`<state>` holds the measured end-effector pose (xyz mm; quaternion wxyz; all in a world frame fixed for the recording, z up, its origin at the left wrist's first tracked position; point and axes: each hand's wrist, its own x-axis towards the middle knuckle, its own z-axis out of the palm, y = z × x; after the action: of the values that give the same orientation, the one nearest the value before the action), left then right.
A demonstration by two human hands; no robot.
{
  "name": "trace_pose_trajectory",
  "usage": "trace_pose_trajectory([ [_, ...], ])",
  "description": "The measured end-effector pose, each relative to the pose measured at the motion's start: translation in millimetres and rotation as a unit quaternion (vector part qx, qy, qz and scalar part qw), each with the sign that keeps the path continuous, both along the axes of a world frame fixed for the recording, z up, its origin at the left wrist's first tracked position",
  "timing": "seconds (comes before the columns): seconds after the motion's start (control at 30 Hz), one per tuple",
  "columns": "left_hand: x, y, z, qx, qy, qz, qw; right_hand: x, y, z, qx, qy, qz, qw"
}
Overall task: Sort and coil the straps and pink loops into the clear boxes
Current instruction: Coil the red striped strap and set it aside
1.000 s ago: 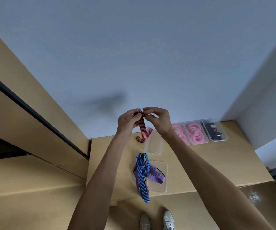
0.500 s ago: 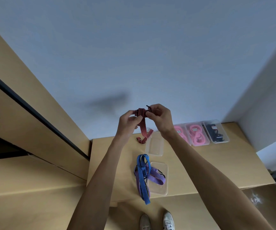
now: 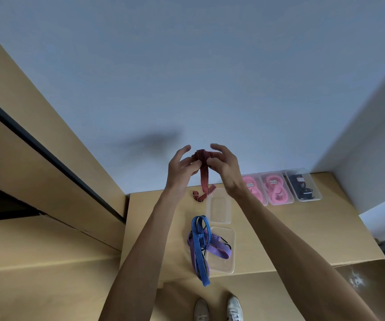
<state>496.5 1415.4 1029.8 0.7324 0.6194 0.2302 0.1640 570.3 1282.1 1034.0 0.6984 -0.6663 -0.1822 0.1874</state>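
nearest, two white shoes on the floor, just short of the surface. on the near part of the surface, a clear box with a blue striped strap and a purple striped strap tangled together, draped half in and half over its left rim, the blue end hanging past the surface edge. just beyond that box, a second clear box, nothing visible inside. beyond and left of the second box, the loose tail of a red striped strap touching the surface, the rest rising straight up to both raised hands. left hand grip: thumb and curled fingers pinching the upper part of the red strap, forefinger lifted off. right hand grip: thumb and fingers pinching the same folded top loop from the other side, upper fingers arched above it. far right of the second box, against the wall, a row of three clear boxes: two holding coiled pink loops, the rightmost box holding a dark strap. left of the surface, tan cabinet panels.
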Motion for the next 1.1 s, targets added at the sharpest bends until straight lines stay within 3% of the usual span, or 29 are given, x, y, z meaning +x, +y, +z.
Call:
trace_pose_trajectory([
  [0.2,-3.0,-2.7,-2.9,0.079,-0.003,0.003,0.997,7.4,4.8,5.3,-0.075,-0.116,-0.013,0.99],
  [0.3,-4.1,-3.5,-4.1,0.098,0.018,-0.016,0.995,9.4,7.9,11.2,-0.071,-0.111,-0.021,0.991],
  [0.47,-2.8,-0.5,1.8,0.049,0.037,-0.037,0.997,4.4,10.1,13.5,-0.02,-0.077,-0.003,0.997],
  [0.57,-0.4,1.6,2.4,0.051,0.039,0.024,0.998,-1.4,13.9,9.4,-0.023,-0.082,0.009,0.996],
  [0.67,-1.1,4.4,-2.8,0.072,0.028,0.111,0.991,-6.1,12.6,-12.4,-0.096,-0.095,-0.043,0.99],
  [0.77,-6.1,9.1,-12.3,0.132,0.019,0.182,0.974,-9.4,3.7,-51.2,-0.23,-0.097,-0.048,0.967],
  [0.93,-7.1,14.1,-54.0,0.213,0.063,0.221,0.95,-26.0,-6.0,-127.7,-0.416,-0.084,0.079,0.902],
  [1.1,-0.7,3.8,-118.5,0.335,0.127,0.187,0.915,-24.4,-8.3,-194.8,-0.536,-0.059,0.173,0.824],
])
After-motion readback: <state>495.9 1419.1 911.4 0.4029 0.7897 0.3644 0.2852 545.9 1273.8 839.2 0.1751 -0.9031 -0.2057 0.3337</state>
